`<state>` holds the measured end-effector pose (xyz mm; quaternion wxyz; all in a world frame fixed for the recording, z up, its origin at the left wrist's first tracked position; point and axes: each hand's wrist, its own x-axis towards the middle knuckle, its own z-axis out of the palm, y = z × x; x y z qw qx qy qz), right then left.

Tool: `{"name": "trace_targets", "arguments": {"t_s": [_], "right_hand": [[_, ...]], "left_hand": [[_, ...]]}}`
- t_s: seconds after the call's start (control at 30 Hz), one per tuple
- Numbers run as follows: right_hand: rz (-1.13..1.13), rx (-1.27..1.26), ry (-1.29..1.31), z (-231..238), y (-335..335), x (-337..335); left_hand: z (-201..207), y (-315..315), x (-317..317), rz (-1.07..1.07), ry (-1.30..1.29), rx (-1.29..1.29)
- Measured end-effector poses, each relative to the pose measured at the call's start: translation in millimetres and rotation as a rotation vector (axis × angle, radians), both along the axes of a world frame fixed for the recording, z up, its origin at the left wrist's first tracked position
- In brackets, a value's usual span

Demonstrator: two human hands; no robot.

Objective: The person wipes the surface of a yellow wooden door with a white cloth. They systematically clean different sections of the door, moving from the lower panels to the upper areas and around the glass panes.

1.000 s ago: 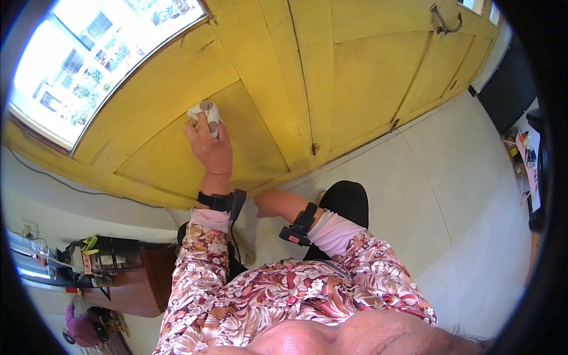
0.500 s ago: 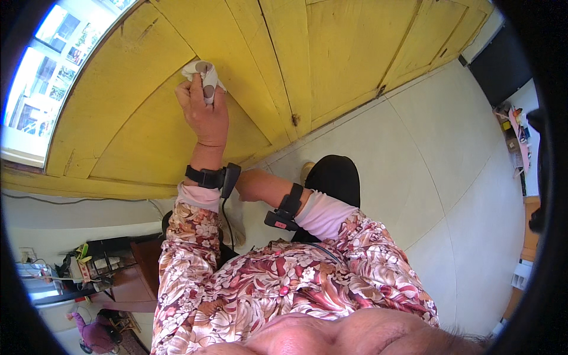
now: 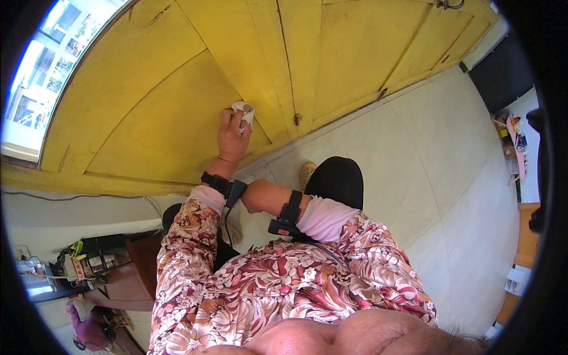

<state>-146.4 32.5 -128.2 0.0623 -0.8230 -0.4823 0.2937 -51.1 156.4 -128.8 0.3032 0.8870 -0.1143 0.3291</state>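
A white cloth (image 3: 247,120) with grey round spots is bunched in my left hand (image 3: 232,142). The fingers are closed round it and press it against a lower panel of a yellow wooden door (image 3: 177,112), close to the panel's right-hand corner. My right hand (image 3: 255,196) hangs bent in front of my body, just right of my left wrist. It touches nothing that I can see, and its fingers are hidden. Black straps with small boxes sit round both wrists.
Pale floor tiles (image 3: 402,160) spread to the right of the door. At the lower left stand a brown table (image 3: 121,281) with clutter and a person in purple (image 3: 89,331). A pink shelf (image 3: 518,148) with small items is at the far right. My shoe (image 3: 306,173) is near the door's foot.
My left hand has slid the cloth right and downward over the panel, from its upper part to near its lower corner. My right hand has shifted only slightly.
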Motion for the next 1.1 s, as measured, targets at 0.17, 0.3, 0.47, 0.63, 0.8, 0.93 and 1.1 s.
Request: {"name": "trace_targets", "arguments": {"t_s": [0.17,0.3,0.47,0.63,0.8,0.93,1.1], "right_hand": [[0.033,-0.013,-0.021,-4,4,4],[0.056,-0.046,-0.006,2,8,12],[-0.051,0.088,0.036,1,4,23],[0.022,0.004,-0.011,-9,6,34],[0.021,0.071,-0.009,-13,-2,45],[0.061,0.055,-0.008,-21,-5,53],[0.045,0.166,-0.056,-33,-6,55]], "left_hand": [[-13,7,5,-0.065,0.166,0.144],[11,2,1,-0.087,0.198,0.084],[85,-8,-17,0.009,-0.087,0.16],[154,3,-11,0.247,-0.239,0.228],[178,27,-5,0.345,-0.289,0.325],[166,56,-21,0.4,-0.29,0.329],[139,126,-63,0.539,-0.303,0.319]]}}
